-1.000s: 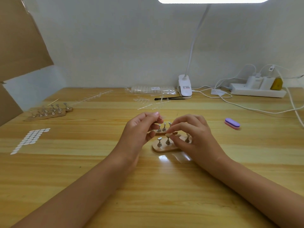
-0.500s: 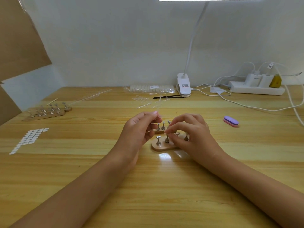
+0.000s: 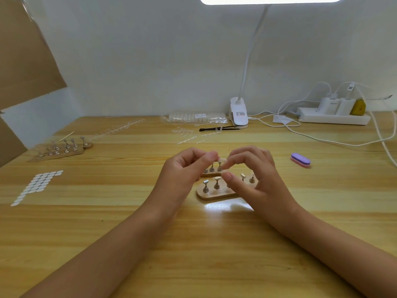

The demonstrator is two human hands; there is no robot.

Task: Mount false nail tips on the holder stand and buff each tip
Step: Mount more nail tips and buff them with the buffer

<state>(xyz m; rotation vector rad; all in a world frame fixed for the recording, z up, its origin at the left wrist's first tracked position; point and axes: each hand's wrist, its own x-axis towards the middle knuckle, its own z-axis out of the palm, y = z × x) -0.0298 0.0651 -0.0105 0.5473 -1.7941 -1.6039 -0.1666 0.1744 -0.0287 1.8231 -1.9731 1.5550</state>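
A wooden holder stand (image 3: 212, 195) with several small metal pegs lies at the table's middle; a second wooden strip (image 3: 208, 174) with pegs sits just behind it. My left hand (image 3: 184, 173) and my right hand (image 3: 255, 175) hover over the stands, fingertips meeting. Between them they pinch a small pale false nail tip (image 3: 222, 161) above the rear pegs. My right thumb reaches down toward the front row of pegs. A purple and pink buffer block (image 3: 300, 160) rests on the table to the right, untouched.
Another wooden stand with pegs (image 3: 62, 149) lies far left, with a sheet of white adhesive dots (image 3: 36, 186) in front of it. At the back are bags of nail tips (image 3: 197, 118), a black tool (image 3: 219, 129), a lamp clamp (image 3: 238, 114), a power strip (image 3: 334, 117) and trailing cables (image 3: 335, 143).
My fingertips have drawn closer together and slightly higher above the rear pegs, and the pale nail tip now shows between them. More of the front stand's pegs are uncovered.
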